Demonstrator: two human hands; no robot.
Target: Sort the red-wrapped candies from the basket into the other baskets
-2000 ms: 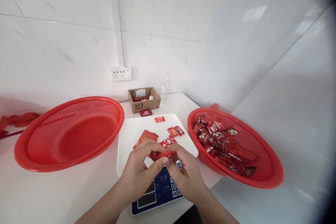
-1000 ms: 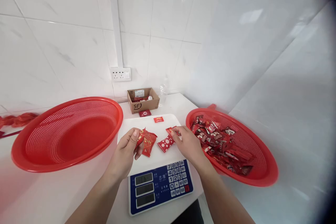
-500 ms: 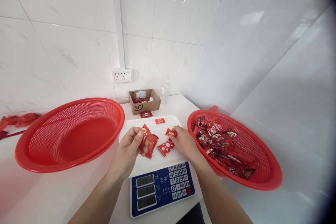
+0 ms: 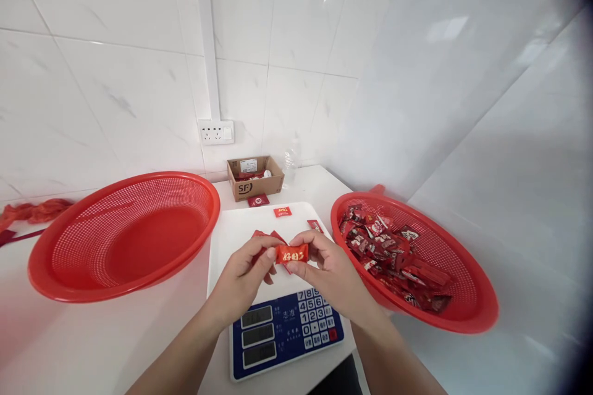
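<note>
Between both hands is a small red wrapped candy (image 4: 293, 253) with pale gold lettering, held level above the white scale tray (image 4: 227, 241). My left hand (image 4: 248, 268) pinches its left end, fingers closed. My right hand (image 4: 331, 268) grips the right end between thumb and fingers. Just behind the fingers, parts of red packets (image 4: 278, 236) show; whether they lie on the tray or are held I cannot tell. Another small red candy (image 4: 282, 212) lies at the tray's back edge, and a dark red packet (image 4: 315, 226) lies at its right side.
A red perforated basket (image 4: 157, 234) stands at left. At right, another red basket (image 4: 477, 296) holds many red packets. Behind the tray are a cardboard box (image 4: 259, 187), a dark red packet (image 4: 258, 200) and a clear plastic bottle (image 4: 291, 163). The blue scale panel (image 4: 287, 336) is in front.
My right hand has brought the small candy left, and my left hand now grips it too. The larger red packets that my left hand held are mostly hidden behind the fingers.
</note>
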